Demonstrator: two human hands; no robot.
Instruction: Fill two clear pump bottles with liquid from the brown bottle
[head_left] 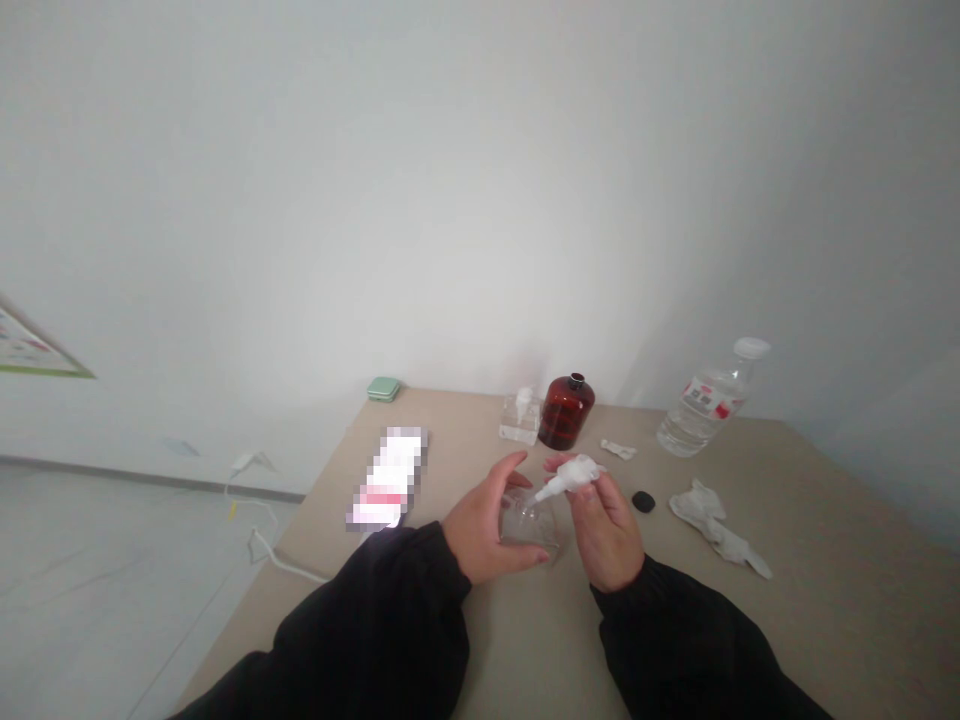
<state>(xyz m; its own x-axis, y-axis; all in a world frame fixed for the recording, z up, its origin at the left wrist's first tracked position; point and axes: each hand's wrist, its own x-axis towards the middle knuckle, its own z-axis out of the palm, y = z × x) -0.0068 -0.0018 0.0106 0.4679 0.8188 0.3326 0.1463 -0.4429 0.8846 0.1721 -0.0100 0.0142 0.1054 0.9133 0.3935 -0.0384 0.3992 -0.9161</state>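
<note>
My left hand [491,525] is wrapped round a clear glass bottle [534,530] low over the table, thumb on the near side and fingers on the far side. Between the fingers of my right hand [609,530] is a twisted white tissue [574,475]. Its thin pointed end reaches down to the top of the clear bottle; whether the tip is inside the mouth I cannot tell. Just beyond my hands stand a small clear glass block-shaped container [511,425] with white tissue at its top and a dark red-brown bottle [566,415] without a cap.
Right of my hands lie a black cap [643,502], a tissue scrap [618,449] and a crumpled tissue [712,520]. A water bottle [701,410] stands at the back right. On the left are a phone [390,478], a white cable [289,568] and a green case [383,389] near the wall.
</note>
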